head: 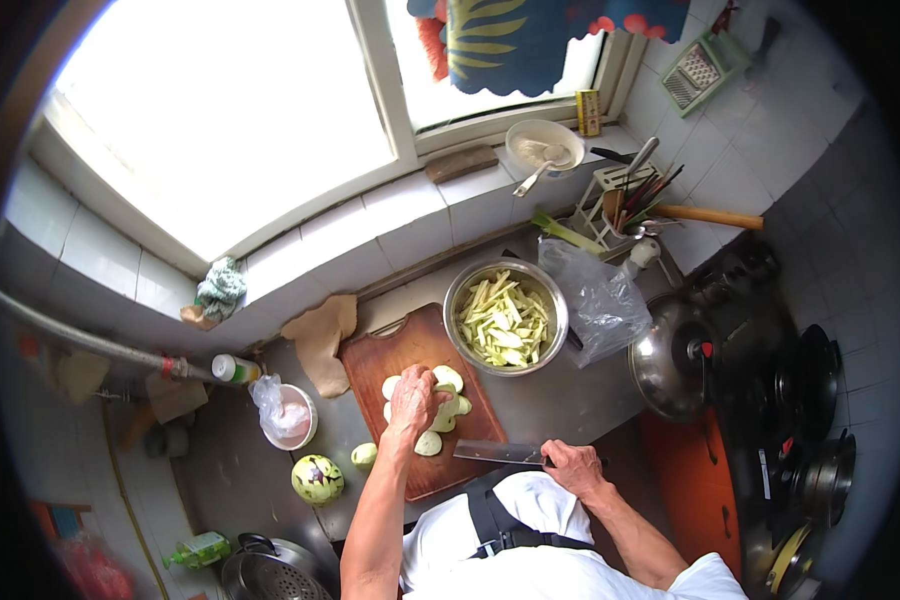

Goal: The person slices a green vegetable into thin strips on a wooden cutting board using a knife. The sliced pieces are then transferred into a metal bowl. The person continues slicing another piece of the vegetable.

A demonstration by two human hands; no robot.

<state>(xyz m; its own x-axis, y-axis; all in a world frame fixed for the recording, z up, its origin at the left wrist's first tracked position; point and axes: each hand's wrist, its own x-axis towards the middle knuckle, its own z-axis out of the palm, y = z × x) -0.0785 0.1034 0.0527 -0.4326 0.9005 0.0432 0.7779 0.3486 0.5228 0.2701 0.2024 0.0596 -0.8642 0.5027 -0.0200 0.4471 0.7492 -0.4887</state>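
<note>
My left hand (pixel 414 401) rests over several round, pale green vegetable slices (pixel 429 443) on a wooden cutting board (pixel 390 346). Its fingers touch the slices, but their undersides are hidden, so a grip cannot be made out. My right hand (pixel 570 466) grasps the handle of a kitchen cleaver (pixel 497 452). The broad blade lies low over the board's near right edge, pointing left, apart from the slices. Beyond the board's right corner, a steel bowl (pixel 562 319) holds many pale green vegetable strips (pixel 502 322). A small green vegetable piece (pixel 364 455) sits just left of the board.
Left on the steel counter are a striped round melon or squash (pixel 318 480) and a white bowl (pixel 313 420) with a plastic bag. A clear plastic bag (pixel 600 300), knife rack (pixel 607 180) and lidded wok (pixel 667 360) stand right. A steamer pot (pixel 270 574) is at lower left.
</note>
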